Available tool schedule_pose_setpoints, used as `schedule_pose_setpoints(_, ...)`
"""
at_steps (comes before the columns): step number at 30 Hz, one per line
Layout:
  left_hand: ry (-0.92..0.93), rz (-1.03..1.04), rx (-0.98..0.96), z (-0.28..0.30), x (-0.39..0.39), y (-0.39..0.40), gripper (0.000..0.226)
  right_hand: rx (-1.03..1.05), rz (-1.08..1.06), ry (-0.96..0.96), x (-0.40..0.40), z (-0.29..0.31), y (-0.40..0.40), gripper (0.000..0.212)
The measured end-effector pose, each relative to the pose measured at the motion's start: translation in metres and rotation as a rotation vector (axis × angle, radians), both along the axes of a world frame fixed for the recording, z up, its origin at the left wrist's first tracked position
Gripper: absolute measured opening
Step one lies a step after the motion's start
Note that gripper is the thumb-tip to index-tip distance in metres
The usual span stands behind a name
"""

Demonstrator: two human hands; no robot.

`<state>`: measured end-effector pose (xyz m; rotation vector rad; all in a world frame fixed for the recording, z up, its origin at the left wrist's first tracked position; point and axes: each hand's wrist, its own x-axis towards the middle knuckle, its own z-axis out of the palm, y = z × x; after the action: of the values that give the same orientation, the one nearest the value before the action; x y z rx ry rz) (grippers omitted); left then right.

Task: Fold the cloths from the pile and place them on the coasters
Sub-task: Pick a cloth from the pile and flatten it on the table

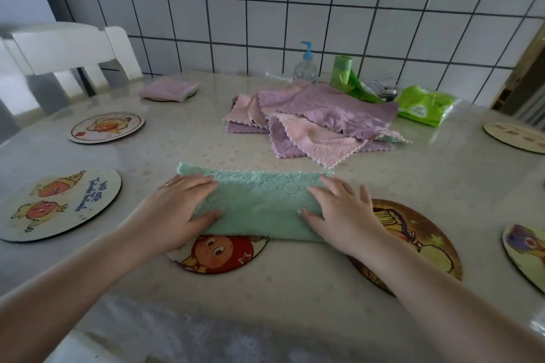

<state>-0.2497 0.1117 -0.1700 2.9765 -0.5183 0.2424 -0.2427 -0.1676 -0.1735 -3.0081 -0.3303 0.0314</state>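
Head view: the green cloth [256, 203] lies folded into a long band on the table [295, 289], its near edge overlapping the red-faced coaster [218, 256]. The left hand [180, 209] and right hand [339, 215] rest flat on its two ends, fingers spread, gripping nothing. The unfolded pile [315, 124] sits beyond; a purple folded cloth [168, 88] already covers a far-left coaster. Recommended procedure: smooth the band outward, then bring one end over the other, edges aligned, before centring it on the coaster.
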Motion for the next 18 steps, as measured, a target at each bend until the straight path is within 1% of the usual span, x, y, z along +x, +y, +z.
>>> schedule_pose_setpoints(1,-0.047,-0.073,-0.037,0.003,-0.008,-0.006,0.091,0.055,0.031,-0.04,0.005,0.002,0.006,0.059)
schedule_pose_setpoints(3,-0.1,-0.235,-0.086,0.004,-0.022,-0.02,0.053,0.17,0.085,-0.064,0.019,0.005,0.021,0.05)
schedule_pose_setpoints(4,-0.12,-0.294,-0.085,0.002,-0.026,-0.027,0.041,0.219,0.104,-0.055,0.028,0.007,0.03,0.047)
schedule_pose_setpoints(5,-0.132,-0.323,-0.083,0.0,-0.028,-0.032,0.033,0.259,0.12,-0.038,0.038,0.008,0.039,0.044)
schedule_pose_setpoints(7,-0.139,-0.332,-0.097,-0.003,-0.028,-0.037,0.026,0.305,0.136,0.008,0.055,0.012,0.055,0.041)
schedule_pose_setpoints(10,-0.172,-0.355,-0.096,-0.006,-0.022,-0.041,0.013,0.267,0.129,0.04,0.074,0.014,0.072,0.033)
schedule_pose_setpoints(13,-0.188,-0.354,-0.095,-0.009,-0.02,-0.042,0.016,0.201,0.134,0.013,0.086,0.016,0.081,0.023)
schedule_pose_setpoints(15,-0.183,-0.35,-0.119,-0.008,-0.021,-0.04,0.012,0.214,0.129,0.062,0.09,0.018,0.083,0.017)
schedule_pose_setpoints(18,-0.202,-0.352,-0.142,-0.008,-0.024,-0.041,0.008,0.173,0.147,0.149,0.093,0.023,0.084,0.02)
